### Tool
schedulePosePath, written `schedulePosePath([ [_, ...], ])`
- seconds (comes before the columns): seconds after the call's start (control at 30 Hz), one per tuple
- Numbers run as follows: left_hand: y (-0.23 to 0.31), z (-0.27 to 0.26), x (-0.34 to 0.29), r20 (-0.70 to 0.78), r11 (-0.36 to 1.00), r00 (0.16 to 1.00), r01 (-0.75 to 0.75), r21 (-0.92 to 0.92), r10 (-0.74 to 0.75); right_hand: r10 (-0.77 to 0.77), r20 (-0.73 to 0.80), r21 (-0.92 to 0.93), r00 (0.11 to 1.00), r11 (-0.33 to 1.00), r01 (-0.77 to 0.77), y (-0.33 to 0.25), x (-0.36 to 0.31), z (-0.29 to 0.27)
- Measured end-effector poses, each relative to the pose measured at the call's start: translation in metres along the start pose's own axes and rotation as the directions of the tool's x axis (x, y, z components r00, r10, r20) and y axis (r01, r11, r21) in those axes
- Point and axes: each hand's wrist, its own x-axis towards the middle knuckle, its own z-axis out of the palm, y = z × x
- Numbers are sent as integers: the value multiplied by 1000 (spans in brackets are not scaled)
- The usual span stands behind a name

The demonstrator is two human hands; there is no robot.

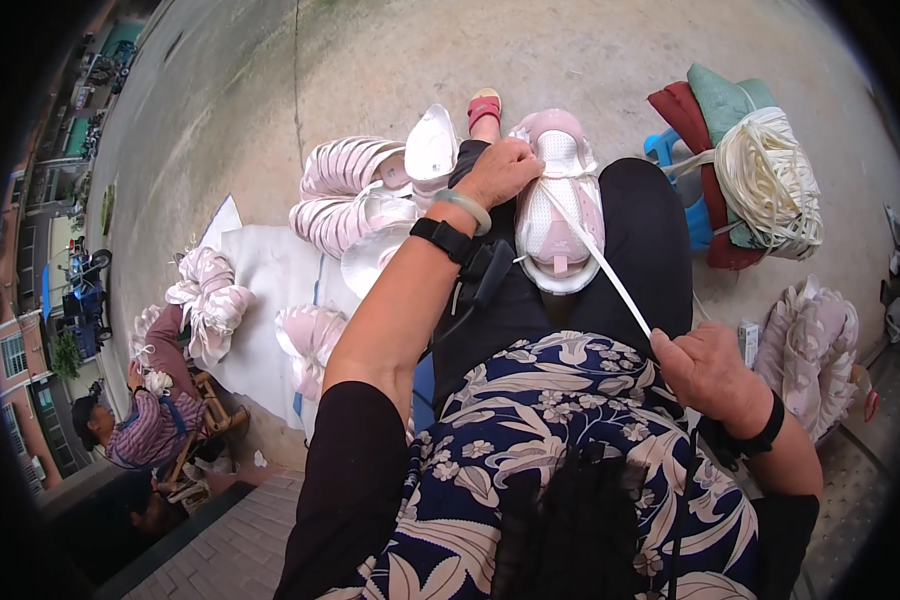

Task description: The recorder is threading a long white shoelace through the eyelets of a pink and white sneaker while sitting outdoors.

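Observation:
A pink and white shoe upper (553,232) lies lengthwise between my thighs, its pink rounded end pointing away from me. My left hand (507,172) is closed at its left edge, thumb and fingers pinching near the lacing area; exactly what sits between the fingertips is hidden. From there a flat white shoelace (610,275) runs taut across the upper toward the near right. Its other stretch ends in my right hand (712,376), whose fingers are wrapped round it above my right hip.
Nested stacks of pink and white uppers (348,185) sit left of my legs, by a white sheet (270,262). At right, a hank of white laces (770,180) rests on a blue stool (698,225). Bundled uppers (808,350) lie nearer. Another person (155,420) sits far left.

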Motion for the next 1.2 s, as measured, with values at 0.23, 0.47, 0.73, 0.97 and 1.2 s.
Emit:
schedulePosePath([
  [0.23, 5, 5, -2, -52, 998, 996, 68, -2, -68, -22, 66, 29, 998, 999, 21, -11, -20, -12],
  [0.47, -4, 7, -6, -114, 993, 993, -2, -120, -12, 64, 131, 52, 989, 996, -72, -4, -30, -9],
  [0.73, 21, 15, -19, -298, 1000, 954, -25, 3, 24, 352, -265, 328, 898, 908, -259, 67, 55, 46],
  [0.97, 33, 32, -22, -437, 932, 864, -92, 350, 250, 550, -113, 247, 828, 822, -512, 88, 132, 71],
  [1.2, 19, 29, -20, -366, 987, 919, -118, 106, 149, 563, 21, 255, 826, 796, -549, 90, 135, 72],
])
